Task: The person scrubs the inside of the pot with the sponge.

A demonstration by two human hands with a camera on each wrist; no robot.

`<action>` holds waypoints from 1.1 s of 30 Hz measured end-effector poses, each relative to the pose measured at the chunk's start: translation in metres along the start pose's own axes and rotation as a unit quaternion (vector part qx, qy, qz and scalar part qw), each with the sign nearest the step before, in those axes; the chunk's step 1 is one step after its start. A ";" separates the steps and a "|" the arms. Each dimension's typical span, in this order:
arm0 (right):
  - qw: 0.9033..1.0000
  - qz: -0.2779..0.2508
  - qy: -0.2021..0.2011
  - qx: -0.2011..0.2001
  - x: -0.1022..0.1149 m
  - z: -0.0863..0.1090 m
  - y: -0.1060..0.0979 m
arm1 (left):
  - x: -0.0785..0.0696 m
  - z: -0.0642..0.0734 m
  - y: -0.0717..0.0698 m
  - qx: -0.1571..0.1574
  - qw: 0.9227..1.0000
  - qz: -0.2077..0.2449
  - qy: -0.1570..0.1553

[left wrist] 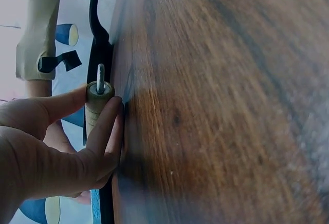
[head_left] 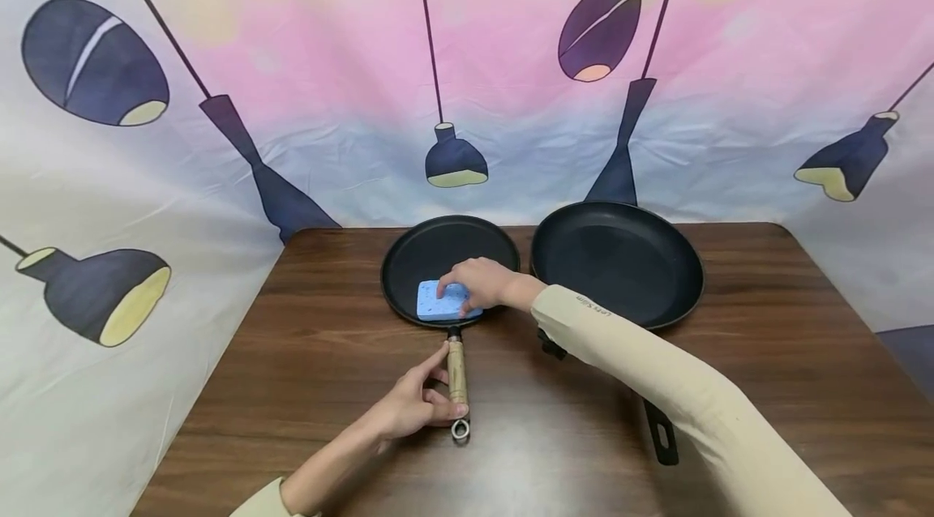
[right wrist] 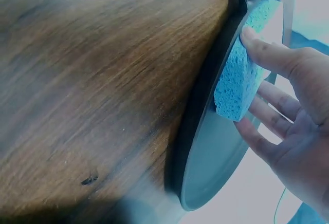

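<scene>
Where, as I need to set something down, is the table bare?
The table is bare left of the small pan and the left hand, and right of the large pan. Crowded: the narrow gap between the pans, partly under the right arm.

There are two pans (head_left: 416,254) (head_left: 616,262), two hands (head_left: 409,405) (head_left: 483,282), one sponge (head_left: 430,305) (and one table (head_left: 321,306)).
</scene>
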State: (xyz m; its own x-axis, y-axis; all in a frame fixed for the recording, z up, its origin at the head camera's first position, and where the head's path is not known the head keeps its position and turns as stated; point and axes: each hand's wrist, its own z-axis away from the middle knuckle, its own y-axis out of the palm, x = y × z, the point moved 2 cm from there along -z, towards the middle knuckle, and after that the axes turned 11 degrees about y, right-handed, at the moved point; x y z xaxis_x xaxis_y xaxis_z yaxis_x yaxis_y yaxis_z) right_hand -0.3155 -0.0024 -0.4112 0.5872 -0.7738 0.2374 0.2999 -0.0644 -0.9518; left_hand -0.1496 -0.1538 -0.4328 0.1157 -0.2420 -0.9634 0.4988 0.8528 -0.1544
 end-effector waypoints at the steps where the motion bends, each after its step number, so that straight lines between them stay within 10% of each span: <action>1: 1.000 0.006 -0.003 0.001 0.002 0.000 0.002 | 0.001 0.001 0.000 0.001 1.000 0.001 -0.001; 12: 0.994 0.101 -0.008 -0.044 0.022 -0.024 0.010 | 0.001 0.001 0.002 0.008 1.000 -0.002 0.003; 23: 0.975 0.190 0.086 -0.073 0.016 -0.062 0.015 | 0.003 -0.005 0.006 0.009 1.000 -0.012 0.026; 33: 0.976 0.119 0.157 -0.092 -0.004 -0.088 0.010 | 0.006 -0.005 -0.003 -0.001 1.000 -0.010 0.018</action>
State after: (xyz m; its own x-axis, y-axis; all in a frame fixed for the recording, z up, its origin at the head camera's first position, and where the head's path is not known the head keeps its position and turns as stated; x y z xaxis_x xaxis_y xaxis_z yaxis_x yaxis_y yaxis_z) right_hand -0.3816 -0.0552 -0.4386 0.3550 -0.9341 -0.0381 0.0266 0.0508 -0.9984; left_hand -0.1542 -0.1557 -0.4395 0.0756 -0.2419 -0.9674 0.4990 0.8491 -0.1733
